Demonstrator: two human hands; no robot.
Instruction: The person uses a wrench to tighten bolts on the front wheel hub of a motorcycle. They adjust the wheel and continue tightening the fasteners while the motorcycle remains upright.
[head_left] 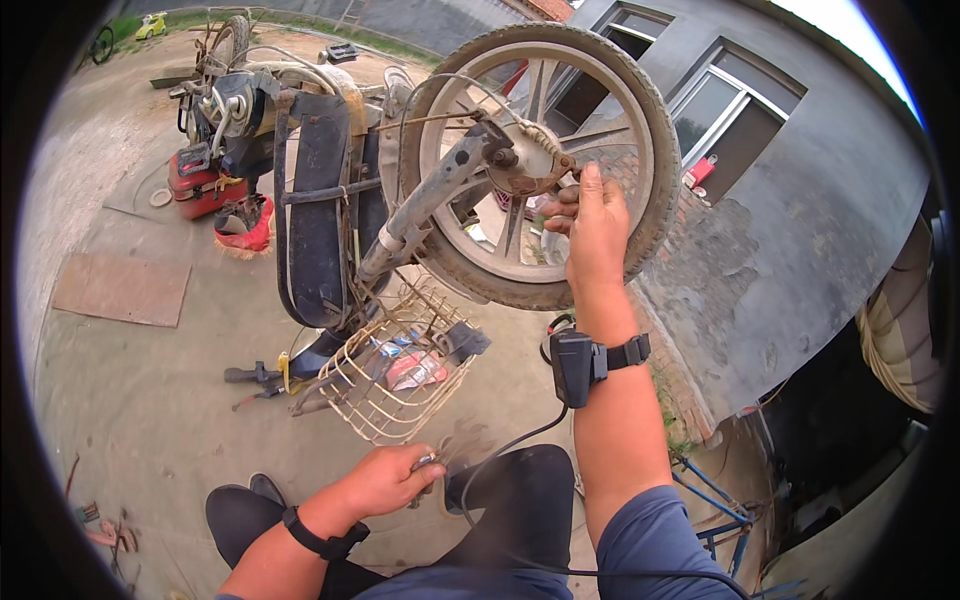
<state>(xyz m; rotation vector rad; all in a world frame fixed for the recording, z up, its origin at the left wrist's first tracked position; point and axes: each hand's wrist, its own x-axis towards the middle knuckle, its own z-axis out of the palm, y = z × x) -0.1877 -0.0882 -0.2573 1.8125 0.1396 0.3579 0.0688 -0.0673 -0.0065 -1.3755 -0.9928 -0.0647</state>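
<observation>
An electric bike stands upside down with its front wheel in the air in front of me. My right hand is raised to the wheel's hub. Its thumb and fingers close at the end of the rusty brake arm on the drum; the exact contact is partly hidden by the fingers. Down by my knees, my left hand is closed around a small metal tool, whose kind I cannot make out. Between the wheel and that hand hangs the bike's wire basket, tipped over, with packets behind its bars.
A red toolbox and a red bag sit on the ground at the left, near a flat brown board. A grey wall rises on the right. Close by at lower right is a blue metal frame. A black cable hangs from my right wrist.
</observation>
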